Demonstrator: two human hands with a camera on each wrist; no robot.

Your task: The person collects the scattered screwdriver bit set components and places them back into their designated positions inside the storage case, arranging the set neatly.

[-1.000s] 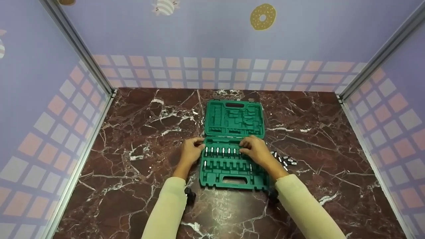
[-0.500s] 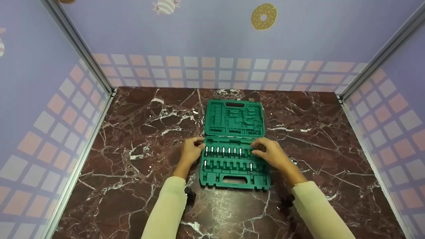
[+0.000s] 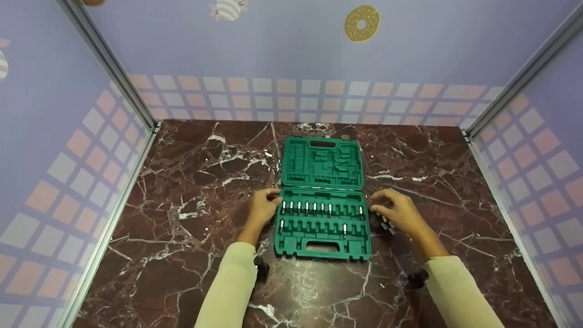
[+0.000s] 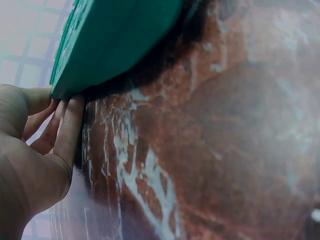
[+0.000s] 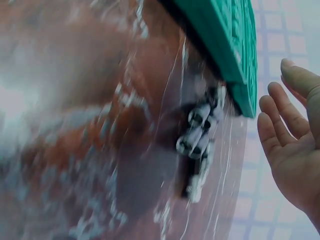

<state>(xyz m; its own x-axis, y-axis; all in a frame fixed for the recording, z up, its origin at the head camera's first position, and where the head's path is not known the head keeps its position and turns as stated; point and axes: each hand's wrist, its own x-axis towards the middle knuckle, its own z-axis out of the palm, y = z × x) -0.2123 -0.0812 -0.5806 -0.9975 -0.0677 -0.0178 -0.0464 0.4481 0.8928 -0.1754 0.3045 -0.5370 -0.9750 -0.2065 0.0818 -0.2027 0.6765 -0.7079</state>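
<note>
Green plastic case: my left hand pinches its left edge; spread right hand should take silver metal cylinders singly.

I work in a booth: lilac, pink-and-white-checked flat panels beyond and beside my fingers, dark-red marbled counter beneath.

Pale yellow sleeves adjoin black wrist devices.

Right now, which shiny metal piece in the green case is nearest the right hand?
The metal piece at the upper row's right end: empty slots set it apart from the seven pieces toward the left.
</note>
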